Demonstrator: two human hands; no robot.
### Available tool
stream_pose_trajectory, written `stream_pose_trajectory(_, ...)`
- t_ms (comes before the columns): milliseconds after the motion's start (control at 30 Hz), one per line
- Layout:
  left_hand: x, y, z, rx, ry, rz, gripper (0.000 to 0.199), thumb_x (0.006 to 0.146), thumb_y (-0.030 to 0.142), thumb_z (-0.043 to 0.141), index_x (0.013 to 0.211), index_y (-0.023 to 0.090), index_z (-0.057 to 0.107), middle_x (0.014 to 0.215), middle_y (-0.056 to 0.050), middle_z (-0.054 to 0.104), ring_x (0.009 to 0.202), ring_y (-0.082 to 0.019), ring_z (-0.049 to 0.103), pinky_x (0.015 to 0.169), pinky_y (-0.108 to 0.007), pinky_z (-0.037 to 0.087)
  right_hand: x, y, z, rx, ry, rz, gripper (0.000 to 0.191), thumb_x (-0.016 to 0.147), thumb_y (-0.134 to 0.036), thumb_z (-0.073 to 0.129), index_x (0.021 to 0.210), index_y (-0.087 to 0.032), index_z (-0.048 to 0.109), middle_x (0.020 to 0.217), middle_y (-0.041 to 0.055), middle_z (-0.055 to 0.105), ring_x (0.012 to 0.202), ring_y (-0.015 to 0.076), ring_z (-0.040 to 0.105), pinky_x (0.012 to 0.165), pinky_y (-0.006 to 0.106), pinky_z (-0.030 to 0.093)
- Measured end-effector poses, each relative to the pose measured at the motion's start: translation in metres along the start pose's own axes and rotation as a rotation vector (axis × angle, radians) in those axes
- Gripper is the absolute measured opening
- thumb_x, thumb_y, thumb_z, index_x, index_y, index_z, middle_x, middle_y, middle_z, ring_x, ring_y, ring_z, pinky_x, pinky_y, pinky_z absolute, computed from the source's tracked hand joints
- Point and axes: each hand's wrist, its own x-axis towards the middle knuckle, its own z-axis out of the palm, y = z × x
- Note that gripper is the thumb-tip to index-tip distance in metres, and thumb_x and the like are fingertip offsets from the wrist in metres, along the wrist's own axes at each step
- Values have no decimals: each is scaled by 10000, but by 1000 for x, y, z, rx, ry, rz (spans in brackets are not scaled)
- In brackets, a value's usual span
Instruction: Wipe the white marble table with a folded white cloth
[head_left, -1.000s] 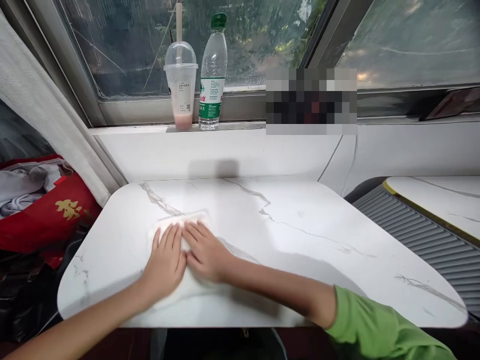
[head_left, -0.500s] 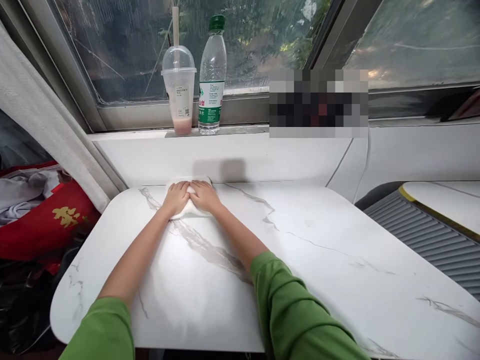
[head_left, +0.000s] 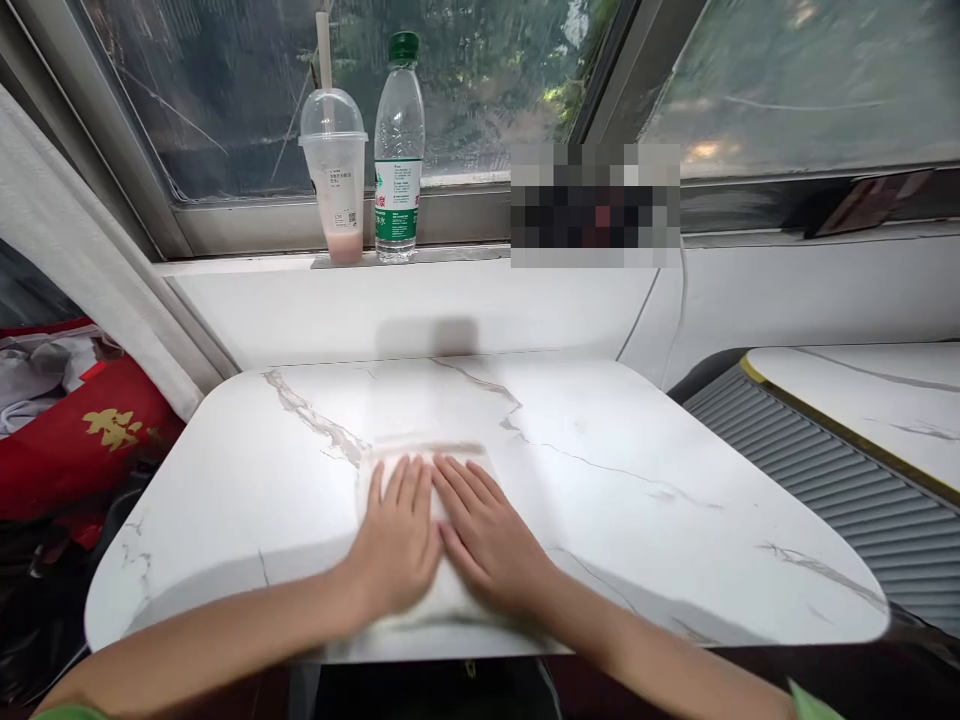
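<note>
A white folded cloth (head_left: pixel 445 598) lies on the white marble-patterned table (head_left: pixel 637 420), close to its near edge. My left hand (head_left: pixel 397 535) presses flat on the left part of the cloth, fingers stretched forward. Beside it, my right hand (head_left: pixel 491 535) lies flat on the right part, its fingers also straight. The two hands touch or nearly touch at the thumbs. They cover much of the cloth, whose far edge is slightly blurred.
On the window ledge stand a plastic cup with a straw (head_left: pixel 335 190) and a green-capped bottle (head_left: pixel 398 170). Right of them is a pixelated patch. A red bag (head_left: pixel 97 430) and a curtain (head_left: pixel 90 230) are at left. A ribbed grey surface (head_left: pixel 832 470) borders a second tabletop at right.
Both hands have drawn the cloth from the table's far edge by the wall back to the near edge. My elbows are now bent outward. The view has shifted slightly right.
</note>
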Motion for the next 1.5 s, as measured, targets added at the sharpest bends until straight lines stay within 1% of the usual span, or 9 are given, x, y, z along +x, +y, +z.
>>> stream_pose_trajectory(100, -14, 31, -9, -43, -66, 119, 550, 988, 318, 229, 1460, 38, 265, 1520, -157, 273, 1417, -295, 216, 1161, -498, 113, -39, -9, -16, -44, 40, -3, 570, 907, -226, 360, 1447, -47, 315, 1473, 136, 381, 1409, 229, 251, 1120, 435, 305)
stream_pose_trajectory(233, 4, 38, -7, -108, -114, 111, 558, 973, 308, 232, 1451, 24, 285, 1519, -157, 276, 1419, -279, 212, 1170, -480, 91, -41, 7, -14, -14, -25, 96, 587, 891, -223, 338, 1463, -97, 302, 1476, 113, 383, 1394, 217, 289, 1113, 434, 319)
stream_pose_trajectory(633, 187, -56, 30, -166, 2, -83, 510, 915, 247, 312, 1395, 85, 375, 1454, -107, 413, 1348, -182, 341, 1165, -381, 157, 119, 146, 32, 105, -69, 386, 508, 877, -181, 267, 1324, -82, 489, 1398, 116, 489, 1294, 220, 413, 1096, 373, 265)
stream_pose_trajectory(800, 208, -66, 37, -116, 32, -142, 507, 925, 215, 293, 1407, 74, 362, 1464, -103, 402, 1358, -190, 328, 1162, -389, 165, 137, 159, 38, 100, -63, 423, 501, 883, -161, 278, 1325, -60, 491, 1401, 123, 484, 1299, 225, 408, 1100, 375, 254)
stream_pose_trajectory(933, 186, -48, 38, -81, 13, -154, 513, 938, 230, 283, 1422, 68, 344, 1491, -104, 360, 1387, -199, 286, 1170, -406, 148, 114, 146, 32, 79, -72, 378, 519, 888, -175, 278, 1363, -69, 457, 1436, 117, 446, 1340, 216, 370, 1124, 395, 230)
stream_pose_trajectory(1067, 137, 1, 29, -74, -65, -158, 552, 942, 246, 263, 1444, 19, 297, 1515, -143, 295, 1412, -255, 233, 1169, -469, 126, 53, 119, 16, 33, -60, 274, 530, 894, -194, 257, 1369, -81, 460, 1440, 118, 438, 1342, 213, 381, 1130, 428, 256)
stream_pose_trajectory(1267, 62, 82, 10, -127, -144, 205, 602, 974, 331, 193, 1458, -23, 237, 1527, -196, 209, 1431, -320, 143, 1154, -549, 105, -72, 71, -23, -17, 79, 183, 634, 889, -225, 313, 1510, -178, 198, 1455, 99, 418, 1350, 241, 377, 1088, 496, 348)
stream_pose_trajectory(1367, 56, 99, 8, -148, -151, 317, 607, 969, 326, 211, 1460, -30, 223, 1526, -200, 210, 1433, -313, 135, 1157, -538, 108, -103, 63, -33, -76, 101, 226, 690, 891, -246, 341, 1527, -205, 77, 1462, 95, 406, 1328, 259, 409, 1045, 510, 397)
stream_pose_trajectory(1500, 83, 96, 16, -181, -177, 297, 611, 961, 329, 227, 1457, -28, 228, 1523, -199, 228, 1426, -298, 175, 1163, -518, 103, -95, 86, -27, -127, 102, 242, 632, 890, -231, 322, 1505, -164, 195, 1407, 114, 479, 1298, 247, 446, 1042, 485, 400)
